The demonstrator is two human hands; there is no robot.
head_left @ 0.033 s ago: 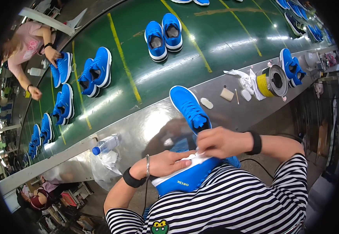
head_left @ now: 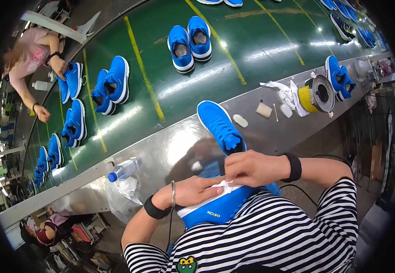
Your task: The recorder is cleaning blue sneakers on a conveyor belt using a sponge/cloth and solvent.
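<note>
Against my striped shirt lies a blue sports shoe (head_left: 215,210) on its side, its white sole edge turned up. My left hand (head_left: 192,190) holds it, with the fingers lying along the sole. The fingers of my right hand (head_left: 252,168) are closed in a pinch on a small crumpled white cloth (head_left: 228,184), pressed to the sole edge. Just beyond my right hand, a second blue shoe (head_left: 221,125) rests on the metal ledge, toe pointing away. My right hand partly hides its heel.
On the metal ledge (head_left: 172,145) are a bottle (head_left: 124,169), a white eraser-like piece (head_left: 240,120), a beige block (head_left: 264,110), a cotton swab (head_left: 276,112), white rags (head_left: 289,96) and a tin (head_left: 316,94). A green conveyor (head_left: 147,123) carries blue shoe pairs (head_left: 190,44). Across it, a person (head_left: 34,59) handles shoes.
My right hand has shifted slightly left along the sole edge with the white cloth. My left hand and the shoe stay nearly in place. Across the belt, the person's lower hand has moved slightly.
</note>
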